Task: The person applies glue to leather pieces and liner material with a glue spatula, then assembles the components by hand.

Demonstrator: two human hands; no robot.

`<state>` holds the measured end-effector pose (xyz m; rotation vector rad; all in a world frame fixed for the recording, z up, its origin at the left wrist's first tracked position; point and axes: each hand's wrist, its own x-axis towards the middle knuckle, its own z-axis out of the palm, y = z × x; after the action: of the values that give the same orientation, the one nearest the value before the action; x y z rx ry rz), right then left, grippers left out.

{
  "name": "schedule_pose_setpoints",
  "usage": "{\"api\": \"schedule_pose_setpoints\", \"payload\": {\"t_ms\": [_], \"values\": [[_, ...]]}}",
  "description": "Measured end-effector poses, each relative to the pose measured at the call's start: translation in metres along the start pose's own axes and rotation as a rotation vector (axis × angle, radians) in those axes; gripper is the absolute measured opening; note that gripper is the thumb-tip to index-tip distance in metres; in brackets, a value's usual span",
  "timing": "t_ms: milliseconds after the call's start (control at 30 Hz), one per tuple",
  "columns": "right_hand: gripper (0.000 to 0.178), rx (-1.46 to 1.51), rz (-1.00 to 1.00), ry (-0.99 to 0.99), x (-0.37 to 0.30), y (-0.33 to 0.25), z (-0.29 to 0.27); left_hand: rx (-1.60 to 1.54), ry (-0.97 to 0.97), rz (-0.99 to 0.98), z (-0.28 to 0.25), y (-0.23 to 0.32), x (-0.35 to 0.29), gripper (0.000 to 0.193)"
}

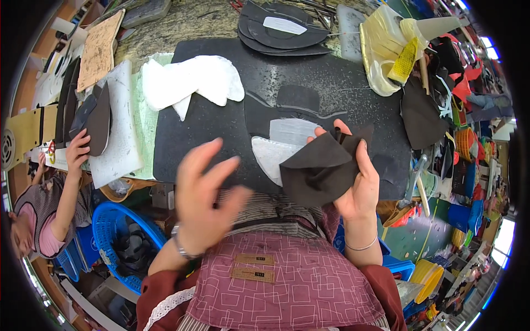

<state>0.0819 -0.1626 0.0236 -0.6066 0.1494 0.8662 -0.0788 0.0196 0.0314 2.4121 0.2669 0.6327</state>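
Observation:
My right hand (360, 190) grips a folded dark brown fabric piece (314, 174) that looks like a shoe upper, with fingers behind it and the thumb at its right edge. My left hand (207, 190) hovers to the left of it, smeared by motion, its fingers spread and nothing in them. Under and beside the held piece lie a white curved lining piece (270, 157) and a grey panel (292, 131) on a black flat piece. Further up the black mat (193, 143) rests a loose pile of white cut pieces (193, 83).
Dark curved pieces are stacked (281, 27) at the far edge. A glue-crusted container (378, 52) with a yellow-handled brush (406, 59) stands at far right, a hammer (423, 190) below it. At left, a co-worker's hand (77, 151) touches a dark piece; a blue basket (99, 231) stands below.

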Motion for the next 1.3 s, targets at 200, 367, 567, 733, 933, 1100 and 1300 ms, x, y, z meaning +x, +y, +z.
{"api": "schedule_pose_setpoints", "payload": {"t_ms": [200,367,567,733,933,1100,1300], "values": [[0.049,0.082,0.058,-0.163,-0.020,0.004,-0.002,-0.199,-0.088,0.230,0.064,0.022,0.033,0.043],[0.050,-0.114,-0.010,0.054,-0.028,-0.001,-0.009,-1.334,0.087,-0.719,0.074,0.002,0.024,0.017],[0.021,-1.026,-0.303,0.290,-0.063,-0.009,-0.026,-1.087,0.099,-0.704,0.039,0.014,0.000,0.011],[0.015,-1.234,-0.365,0.424,-0.073,-0.014,-0.015,-1.114,0.112,-0.694,0.032,0.015,-0.006,0.011],[0.013,-1.104,-0.433,0.392,-0.003,0.002,-0.050,-0.742,0.110,-0.748,0.068,-0.021,0.032,0.011],[0.017,-1.174,-0.399,0.425,0.025,-0.004,-0.062,-0.538,0.068,-0.726,0.070,-0.036,0.054,0.011],[0.018,-1.163,-0.439,0.436,0.041,-0.003,-0.060,-0.256,0.066,-0.577,0.080,-0.050,0.065,0.012]]}}
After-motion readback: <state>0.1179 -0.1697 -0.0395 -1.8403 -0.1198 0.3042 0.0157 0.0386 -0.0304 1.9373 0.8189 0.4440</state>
